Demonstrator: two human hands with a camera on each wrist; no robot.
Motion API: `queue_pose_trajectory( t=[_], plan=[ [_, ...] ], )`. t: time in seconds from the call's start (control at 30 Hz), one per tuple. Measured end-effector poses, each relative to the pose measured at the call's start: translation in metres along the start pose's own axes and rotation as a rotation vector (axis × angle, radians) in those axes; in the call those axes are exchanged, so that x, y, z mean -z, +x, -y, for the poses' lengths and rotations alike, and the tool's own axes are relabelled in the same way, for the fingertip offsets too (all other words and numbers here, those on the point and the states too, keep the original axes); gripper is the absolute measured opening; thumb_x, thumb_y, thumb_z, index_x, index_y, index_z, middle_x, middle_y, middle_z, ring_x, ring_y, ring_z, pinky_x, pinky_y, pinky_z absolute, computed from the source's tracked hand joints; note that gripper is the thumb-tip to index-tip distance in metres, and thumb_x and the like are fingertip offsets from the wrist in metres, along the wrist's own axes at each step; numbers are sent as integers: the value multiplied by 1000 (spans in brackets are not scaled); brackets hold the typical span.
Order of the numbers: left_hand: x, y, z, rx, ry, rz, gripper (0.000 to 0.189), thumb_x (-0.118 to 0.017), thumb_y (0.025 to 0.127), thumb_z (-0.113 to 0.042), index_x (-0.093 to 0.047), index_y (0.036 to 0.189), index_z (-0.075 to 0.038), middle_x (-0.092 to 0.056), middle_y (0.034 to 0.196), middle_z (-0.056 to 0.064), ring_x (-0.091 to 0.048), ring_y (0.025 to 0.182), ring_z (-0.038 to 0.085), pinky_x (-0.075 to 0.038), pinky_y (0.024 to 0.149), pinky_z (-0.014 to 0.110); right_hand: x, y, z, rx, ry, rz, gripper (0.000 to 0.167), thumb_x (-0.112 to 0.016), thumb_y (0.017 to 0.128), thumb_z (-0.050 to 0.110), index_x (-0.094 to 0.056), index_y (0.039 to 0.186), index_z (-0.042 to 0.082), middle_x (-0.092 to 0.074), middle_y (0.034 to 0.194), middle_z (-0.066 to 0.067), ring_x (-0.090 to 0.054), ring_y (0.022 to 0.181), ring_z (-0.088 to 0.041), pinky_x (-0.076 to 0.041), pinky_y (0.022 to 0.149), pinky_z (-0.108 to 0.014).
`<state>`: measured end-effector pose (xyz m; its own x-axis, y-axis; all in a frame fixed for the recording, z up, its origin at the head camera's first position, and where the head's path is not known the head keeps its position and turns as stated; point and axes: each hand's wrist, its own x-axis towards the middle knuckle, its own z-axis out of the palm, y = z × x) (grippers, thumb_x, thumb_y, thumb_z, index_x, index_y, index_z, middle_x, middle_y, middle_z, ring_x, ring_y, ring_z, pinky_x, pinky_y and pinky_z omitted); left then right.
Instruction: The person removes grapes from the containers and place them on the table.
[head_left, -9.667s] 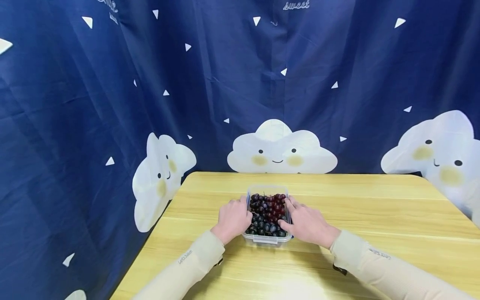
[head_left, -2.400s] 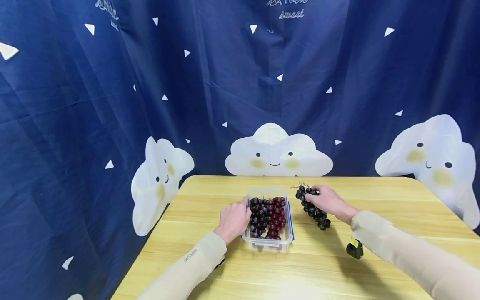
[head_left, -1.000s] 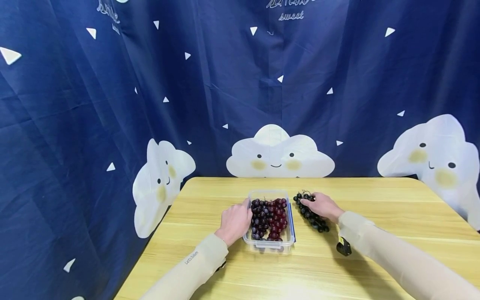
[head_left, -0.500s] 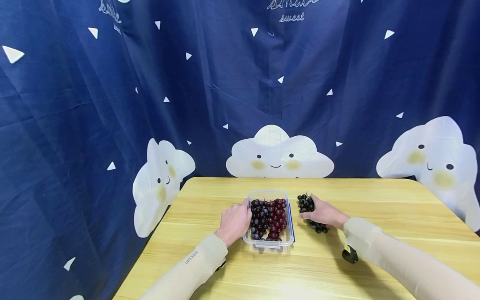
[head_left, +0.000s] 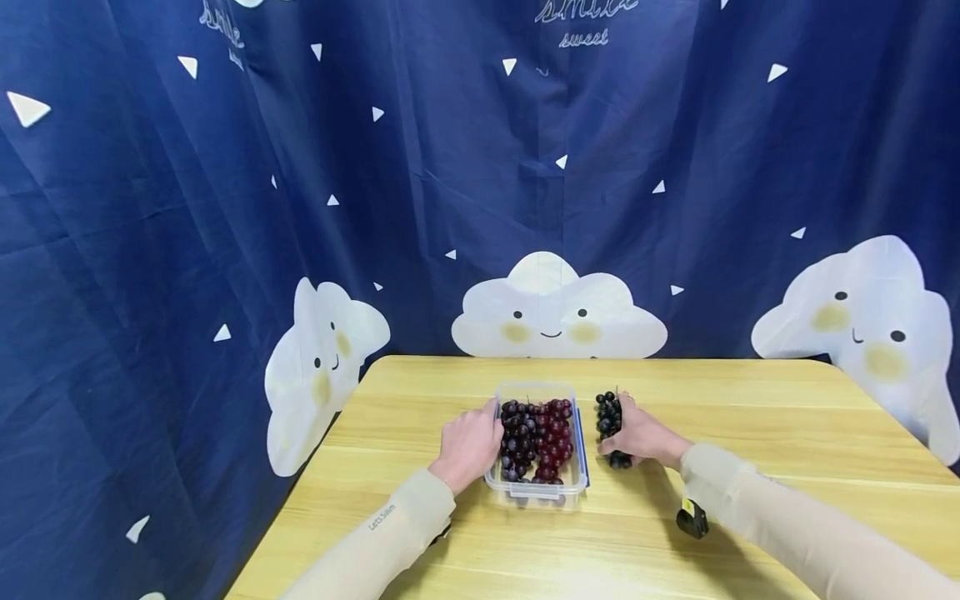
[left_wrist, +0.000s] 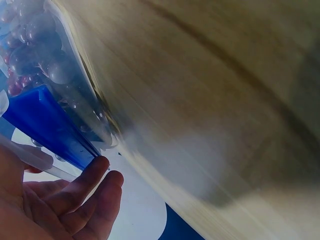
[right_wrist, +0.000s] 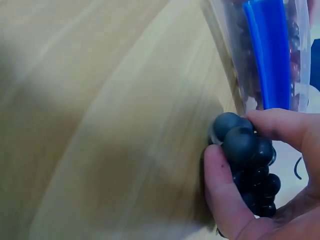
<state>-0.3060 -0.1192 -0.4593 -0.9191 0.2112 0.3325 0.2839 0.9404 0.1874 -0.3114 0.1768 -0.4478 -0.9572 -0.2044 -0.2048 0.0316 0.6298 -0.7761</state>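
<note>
A clear plastic container [head_left: 536, 492] with blue side latches [left_wrist: 52, 125] stands mid-table. Inside it lie dark purple grapes [head_left: 517, 437] on the left and red grapes [head_left: 555, 433] on the right, with bare floor showing near the front. My left hand [head_left: 471, 446] grips the container's left rim, thumb over the edge and fingers outside by the latch. Just right of the container, a bunch of black grapes [head_left: 607, 414] rests on the table. My right hand [head_left: 645, 433] holds that bunch from its right side, thumb and fingers around it in the right wrist view [right_wrist: 250, 155], partly covering it.
The wooden table [head_left: 787, 467] stretches out to both sides and in front of the container. A dark blue curtain [head_left: 420, 167] with white clouds hangs behind its far edge. A black wrist device [head_left: 692, 518] shows below the right sleeve.
The black grapes went from the container's front to the table at its right, in my right hand. Lately the bunch has turned from slanting to nearly straight alongside the container. My left hand stays put.
</note>
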Motion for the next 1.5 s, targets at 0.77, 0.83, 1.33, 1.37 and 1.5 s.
queue_pose_trajectory(
  t=[0.77, 0.83, 1.33, 1.37, 1.5],
  plan=[
    [0, -1, -1, 22, -4, 12, 46, -50, 103, -28, -54, 146, -13, -66, 76, 4, -56, 61, 17, -40, 48, 32, 15, 14, -3, -29, -197, -69, 99, -64, 95, 43, -8, 156, -10, -28, 150, -44, -57, 117, -49, -51, 96, -55],
    [0, -1, -1, 22, -6, 12, 46, -51, 103, -29, -54, 146, -13, -66, 77, 4, -56, 61, 17, -40, 48, 32, 15, 15, -3, 2, -197, -71, 96, -66, 94, 40, -11, 155, -11, -28, 151, -44, -48, 129, -52, -41, 106, -60],
    [1, 0, -3, 31, -9, 18, 46, -51, 102, -28, -54, 146, -13, -71, 85, 7, -59, 63, 19, -41, 48, 33, 7, 22, -6, 70, -139, -48, 85, -64, 97, 35, -18, 157, -4, -40, 146, -40, -65, 72, -32, -55, 82, -51],
    [2, 0, -3, 32, -10, 19, 46, -51, 102, -28, -53, 146, -13, -70, 83, 7, -58, 62, 18, -41, 48, 33, 7, 21, -5, 66, -142, -43, 86, -63, 98, 37, -17, 157, -5, -39, 147, -40, -66, 74, -33, -54, 83, -51],
    [1, 0, -3, 33, -18, 26, 47, -50, 103, -28, -52, 147, -13, -66, 76, 5, -54, 59, 17, -39, 46, 31, 9, 14, 1, 60, -191, -36, 94, -64, 96, 42, -13, 156, -9, -27, 153, -42, -51, 125, -52, -42, 105, -61]
  ],
)
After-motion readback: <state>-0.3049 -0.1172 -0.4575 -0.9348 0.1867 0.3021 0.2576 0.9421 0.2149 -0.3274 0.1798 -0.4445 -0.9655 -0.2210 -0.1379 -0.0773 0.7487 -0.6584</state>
